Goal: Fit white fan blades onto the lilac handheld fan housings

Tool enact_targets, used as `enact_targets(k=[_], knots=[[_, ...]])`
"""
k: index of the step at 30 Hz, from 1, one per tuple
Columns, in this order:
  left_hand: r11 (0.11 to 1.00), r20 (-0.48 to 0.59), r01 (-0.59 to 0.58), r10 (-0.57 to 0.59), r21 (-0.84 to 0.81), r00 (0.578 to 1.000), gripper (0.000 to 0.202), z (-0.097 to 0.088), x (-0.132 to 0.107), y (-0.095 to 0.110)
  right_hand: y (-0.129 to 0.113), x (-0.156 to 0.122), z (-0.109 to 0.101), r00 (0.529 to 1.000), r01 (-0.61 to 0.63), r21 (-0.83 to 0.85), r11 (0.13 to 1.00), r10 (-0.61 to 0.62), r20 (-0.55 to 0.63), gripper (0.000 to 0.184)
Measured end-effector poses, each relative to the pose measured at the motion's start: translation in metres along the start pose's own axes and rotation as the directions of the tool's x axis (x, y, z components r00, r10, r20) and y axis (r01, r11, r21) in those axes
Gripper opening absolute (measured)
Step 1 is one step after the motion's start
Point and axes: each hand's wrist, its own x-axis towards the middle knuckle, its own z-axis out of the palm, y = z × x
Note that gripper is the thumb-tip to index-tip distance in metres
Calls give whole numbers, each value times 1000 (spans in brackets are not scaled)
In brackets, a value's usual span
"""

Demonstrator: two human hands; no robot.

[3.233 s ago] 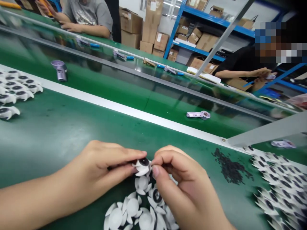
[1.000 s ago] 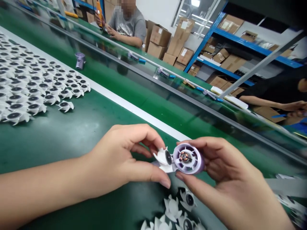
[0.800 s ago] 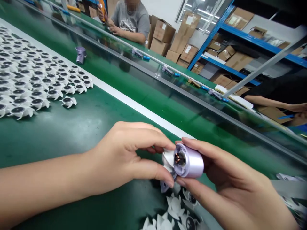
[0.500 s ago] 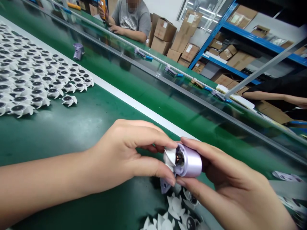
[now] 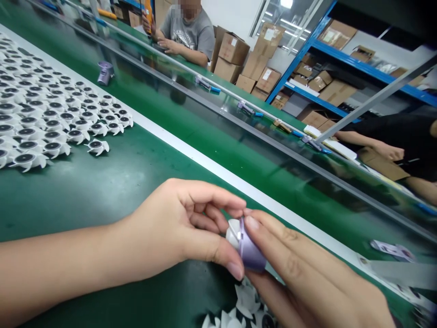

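My right hand is wrapped round a purple cylindrical housing, tilted with its open end facing left. A white fan impeller sits against that open end, partly inside it. My left hand has its thumb and fingers closed about the impeller and the housing's rim, and its fingertips meet those of my right hand. The inside of the housing is hidden. Just below both hands, several loose white impellers lie on the green table.
Rows of white impellers cover the table's left side. A purple housing stands on the green conveyor belt, beyond a white strip. A purple part lies at right. Two people sit across the line, near cardboard boxes and blue shelving.
The impeller and housing have come closer together, covering the dark motor part that showed between them. My right hand has rolled over, its back now up. The housing on the belt has shifted slightly left.
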Motion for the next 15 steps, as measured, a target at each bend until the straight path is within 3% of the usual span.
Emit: enact_targets(k=[2, 4, 6, 7, 8, 9, 10, 11, 13, 15], knots=[[999, 44, 19, -17, -46, 999, 72, -2, 2, 0, -3, 2, -2, 999, -20, 22, 1000, 21, -44, 46], [999, 59, -43, 45, -31, 997, 84, -6, 5, -2, 5, 8, -6, 992, -67, 59, 996, 73, -103, 46], [968, 43, -165, 160, 190, 986, 81, -9, 9, -6, 33, 16, -8, 966, -217, 29, 976, 219, -134, 47], [900, 66, -230, 222, 371, 973, 77, -10, 10, -9, 54, 20, -8, 935, -338, -20, 941, 333, -125, 50], [788, 119, -288, 268, 544, 956, 72, -10, 11, -13, 79, 23, -6, 877, -476, -92, 874, 466, -116, 51], [658, 189, -337, 287, 673, 939, 65, -10, 12, -17, 106, 24, -3, 758, -650, -172, 740, 648, -74, 55], [542, 265, -383, 285, 748, 921, 57, -8, 13, -23, 133, 25, 2, 675, -728, -209, 653, 736, -55, 54], [457, 333, -424, 269, 782, 904, 51, -6, 15, -28, 158, 23, 6, 623, -766, -227, 602, 782, -30, 53], [358, 455, -496, 198, 791, 868, 46, -1, 20, -38, 194, 12, 11, 551, -809, -236, 539, 835, 18, 52], [248, 548, -564, 138, 787, 825, 46, 5, 29, -44, 202, -10, 7, 520, -831, -226, 508, 854, 4, 57]])
